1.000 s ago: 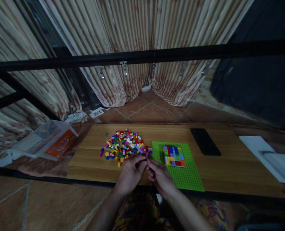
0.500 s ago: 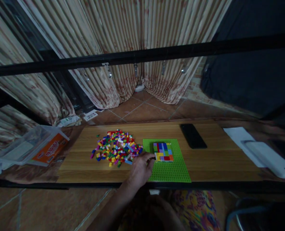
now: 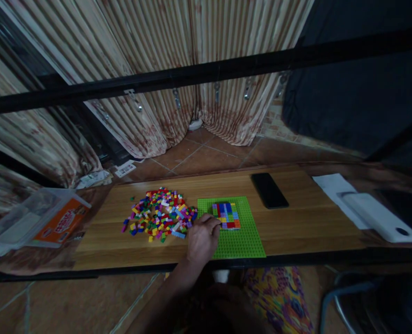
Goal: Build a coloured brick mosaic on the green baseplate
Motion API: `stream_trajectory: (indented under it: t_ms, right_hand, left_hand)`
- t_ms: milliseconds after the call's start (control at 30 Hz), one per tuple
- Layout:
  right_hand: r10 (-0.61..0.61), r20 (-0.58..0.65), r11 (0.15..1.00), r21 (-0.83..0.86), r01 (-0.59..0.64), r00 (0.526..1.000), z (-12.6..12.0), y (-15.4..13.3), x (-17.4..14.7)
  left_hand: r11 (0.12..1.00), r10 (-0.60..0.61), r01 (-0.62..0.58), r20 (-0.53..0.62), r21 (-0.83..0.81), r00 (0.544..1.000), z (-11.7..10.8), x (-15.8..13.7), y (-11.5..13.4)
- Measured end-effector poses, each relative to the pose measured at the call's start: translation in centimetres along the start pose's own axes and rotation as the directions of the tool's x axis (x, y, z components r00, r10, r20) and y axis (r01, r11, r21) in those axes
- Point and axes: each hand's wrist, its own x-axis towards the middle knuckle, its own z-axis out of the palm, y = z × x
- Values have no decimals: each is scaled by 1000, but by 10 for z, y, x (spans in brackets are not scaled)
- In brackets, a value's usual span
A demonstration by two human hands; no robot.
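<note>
My left hand (image 3: 203, 237) reaches over the left part of a green studded baseplate (image 3: 241, 248). Its thumb and fingers are pinched together at the near left corner of a flat block of coloured building bricks (image 3: 228, 215), which sits on the plate. Whatever is between the fingertips is too small and dark to make out. Left of the hand lies a loose pile of small coloured bricks (image 3: 164, 213). Below the table's edge, in deep shadow, my right hand (image 3: 227, 297) is only faintly visible, and its fingers cannot be made out.
A black phone (image 3: 269, 190) lies on the wooden table (image 3: 296, 232), right of the plate. Farther right are a sheet of paper (image 3: 327, 183) and a white device (image 3: 380, 218). At the left stands a clear plastic box (image 3: 28, 213) with an orange label. A dark bar (image 3: 178, 72) crosses behind.
The camera view has shifted, so the table things appear farther left. My left hand has moved slightly rightward against the brick block, fingers still pinched. The right hand is lower and darker.
</note>
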Motion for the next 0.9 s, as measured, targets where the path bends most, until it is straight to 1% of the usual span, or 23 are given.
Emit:
stream_trajectory:
  t_ms: [133,267,400,500,600,700,800,900]
  right_hand:
    - [18,-22,998,64,-17,1000,2,1,1]
    - [34,-37,997,76,-31,999,4,3,2]
    - [47,-64,998,52,-44,997,5,-2,4]
    - [51,-71,997,57,-47,996,7,-10,3]
    - [73,-50,990,127,-66,996,9,-13,1]
    - [79,-90,978,198,-60,993,11,-6,3]
    - [23,-167,973,232,17,986,7,2,5]
    - [-60,-224,971,214,109,973,-6,0,3]
  left_hand:
    - [999,2,-1,-13,47,1000,2,0,1]
    - [981,46,-41,-22,188,999,5,-3,4]
    - [914,76,-61,-20,400,997,12,-14,8]
    - [871,95,-87,9,483,995,17,-23,6]
    - [854,99,-111,50,508,994,21,-29,3]
    - [864,78,-111,87,491,993,23,-30,2]
    - [887,68,-112,114,447,991,23,-29,0]
    - [924,56,-95,112,372,992,22,-31,-4]
